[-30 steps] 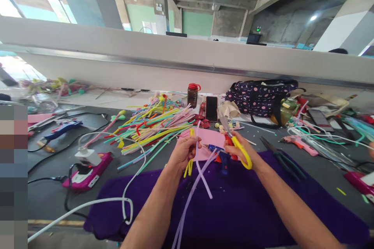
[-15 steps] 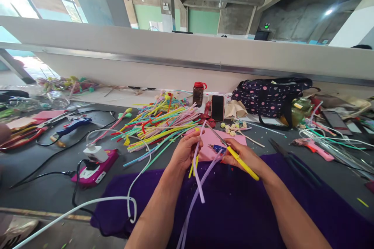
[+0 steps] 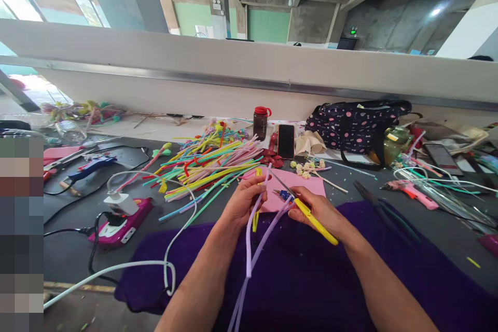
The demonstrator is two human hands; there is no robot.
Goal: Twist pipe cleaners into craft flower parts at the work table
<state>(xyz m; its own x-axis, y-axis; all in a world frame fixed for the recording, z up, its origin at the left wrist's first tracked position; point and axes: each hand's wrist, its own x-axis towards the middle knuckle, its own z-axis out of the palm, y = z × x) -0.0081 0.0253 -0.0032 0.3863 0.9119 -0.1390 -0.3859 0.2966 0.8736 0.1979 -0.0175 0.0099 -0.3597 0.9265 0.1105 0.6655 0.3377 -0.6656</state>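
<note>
My left hand (image 3: 249, 198) is closed, pinching a lilac pipe cleaner (image 3: 249, 241) whose tip rises above the fingers and whose long end hangs down. A short yellow pipe cleaner (image 3: 256, 222) shows below the same hand. My right hand (image 3: 313, 210) is wrapped round yellow-handled scissors (image 3: 316, 221). Their narrow metal end points up and left, close to the lilac tip. More lilac pipe cleaners (image 3: 268, 238) run from the right fingers down across a dark purple cloth (image 3: 303, 280). Behind the hands lies a pink sheet (image 3: 313, 187) with a blue object (image 3: 287, 195) on it, partly hidden.
A heap of coloured pipe cleaners (image 3: 213, 171) lies ahead to the left. A magenta power strip (image 3: 138, 220) and a white cable (image 3: 140, 264) are at left. Behind stand a bottle (image 3: 260, 125), phone (image 3: 286, 141) and patterned bag (image 3: 338, 127). Pliers (image 3: 369, 199) and a pink glue gun (image 3: 416, 196) lie right.
The lower end of the left hand's lilac pipe cleaner has swung left. Both hands keep their grips, and the whole view has shifted slightly.
</note>
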